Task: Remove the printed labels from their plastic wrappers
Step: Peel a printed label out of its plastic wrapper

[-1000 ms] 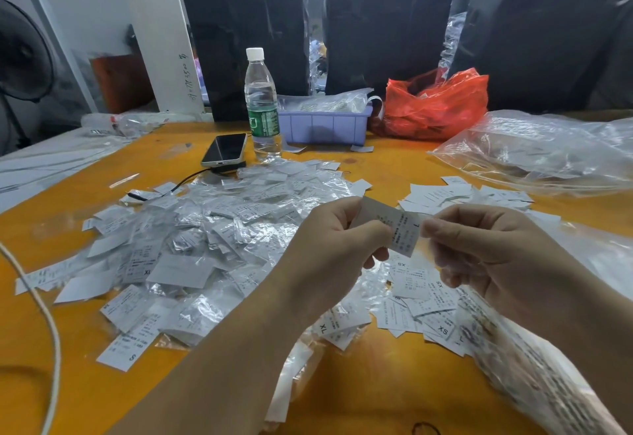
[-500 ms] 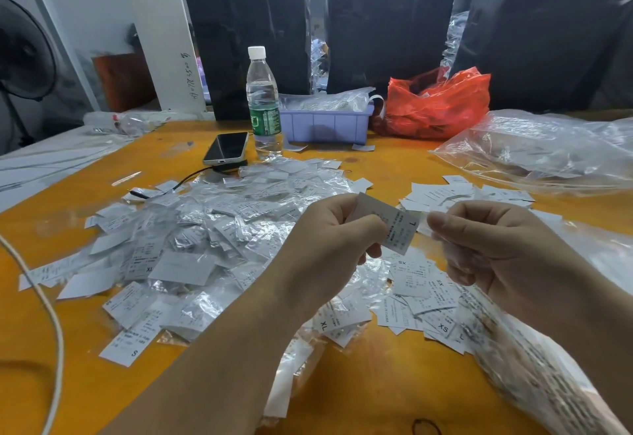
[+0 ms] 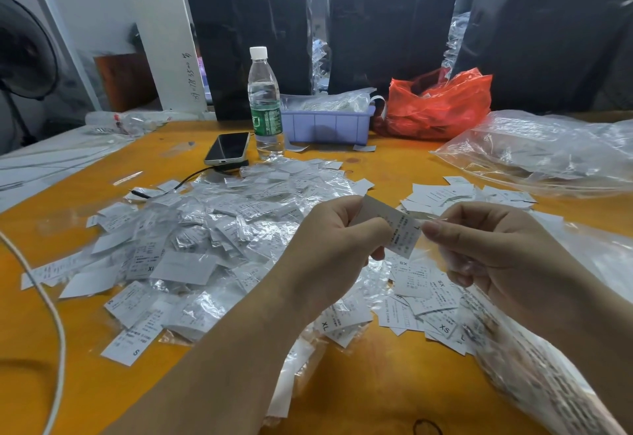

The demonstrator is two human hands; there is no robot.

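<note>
Above the orange table [image 3: 376, 383], my left hand [image 3: 334, 246] pinches a white printed label [image 3: 397, 229] marked L, tilted down to the right. My right hand [image 3: 489, 249] is beside the label's right end and pinches its clear plastic wrapper [image 3: 432, 250], which hangs thin and see-through below the fingers. A big heap of wrapped labels [image 3: 205, 239] covers the table to the left. Bare labels [image 3: 424, 294] lie under my hands, and another small pile of labels [image 3: 459, 195] sits behind my right hand.
A water bottle [image 3: 264, 106], a phone [image 3: 228, 148] and a lilac bin [image 3: 325, 124] stand at the back, with a red bag [image 3: 442, 106] beside them. Large clear bags lie at right [image 3: 548, 153] and near right [image 3: 534, 366]. A white cable [image 3: 51, 304] runs along the left.
My hands drew apart a little, then came close again at the label's right end. The label stays in my left hand, and the view shifted slightly.
</note>
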